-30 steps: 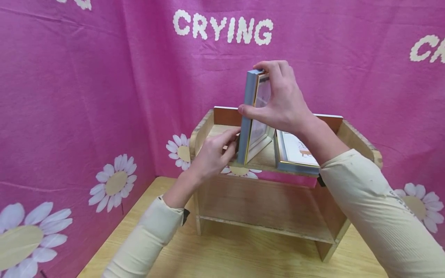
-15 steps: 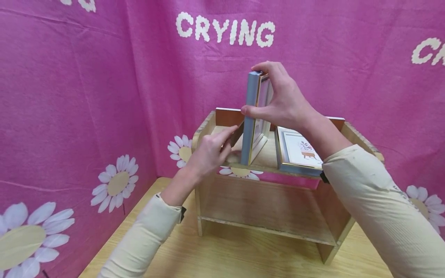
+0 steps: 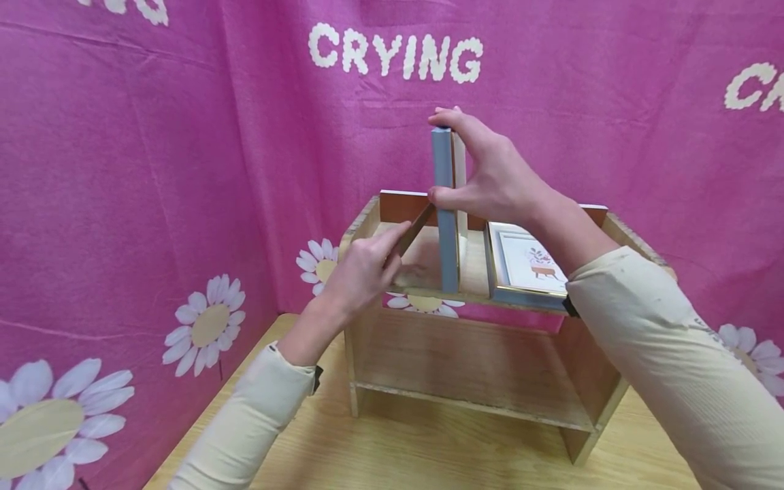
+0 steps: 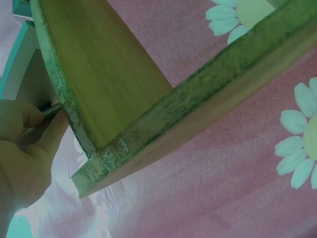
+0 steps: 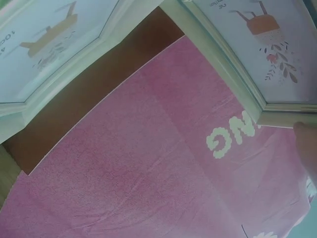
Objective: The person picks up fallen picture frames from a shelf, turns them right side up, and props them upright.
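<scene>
A picture frame (image 3: 449, 252) with blue-grey sides stands upright on the top shelf, its narrow edge towards me in the head view. My right hand (image 3: 493, 170) grips it, fingers over the top and thumb on the near edge. Behind the frame, a brown stand leg (image 3: 418, 228) slants out to the left. My left hand (image 3: 364, 272) pinches its end between thumb and fingers; the left wrist view shows the leg's thin edge (image 4: 52, 110) in that pinch. In the right wrist view, the upright frame's picture (image 5: 272, 54) has a plant in a brown pot.
A second picture frame (image 3: 529, 265) lies face up on the shelf, right of the upright one. The wooden rack (image 3: 471, 367) has a lower shelf and raised side walls. It stands on a wooden table (image 3: 429, 456) before a pink curtain (image 3: 367, 136) with daisies and lettering.
The upright frame has turned until its front is nearly edge-on to me. My left hand has drawn the stand leg out from its back, leftward.
</scene>
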Available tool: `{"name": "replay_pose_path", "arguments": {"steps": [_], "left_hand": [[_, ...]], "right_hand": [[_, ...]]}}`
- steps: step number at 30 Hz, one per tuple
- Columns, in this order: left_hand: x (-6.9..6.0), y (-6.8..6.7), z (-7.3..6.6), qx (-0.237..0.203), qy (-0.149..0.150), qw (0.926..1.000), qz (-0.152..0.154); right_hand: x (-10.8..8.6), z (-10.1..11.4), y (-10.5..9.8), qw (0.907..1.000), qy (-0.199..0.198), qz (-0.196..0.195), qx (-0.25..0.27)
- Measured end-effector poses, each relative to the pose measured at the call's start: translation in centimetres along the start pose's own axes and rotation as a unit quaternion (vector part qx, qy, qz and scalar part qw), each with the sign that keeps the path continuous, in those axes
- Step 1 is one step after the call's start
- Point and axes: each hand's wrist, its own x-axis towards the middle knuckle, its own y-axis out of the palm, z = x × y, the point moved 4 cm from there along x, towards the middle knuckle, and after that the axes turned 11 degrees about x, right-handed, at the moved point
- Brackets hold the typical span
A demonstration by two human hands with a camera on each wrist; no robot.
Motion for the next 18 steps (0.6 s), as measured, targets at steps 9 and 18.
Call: {"name": "replay_pose_path", "arguments": {"steps": [9,18], "left_hand": [[-0.6,-0.3,-0.1,0.012,0.014,0.9995,-0.026],[-1.9,0.3,0.1,0.018,0.003,0.9981,-0.058]], "right_hand": [[0.7,0.7,0.3,0.9991,0.004,0.036,0.022],[1.5,1.2,1.5,0.9951,0.04,0.084,0.034]]}}
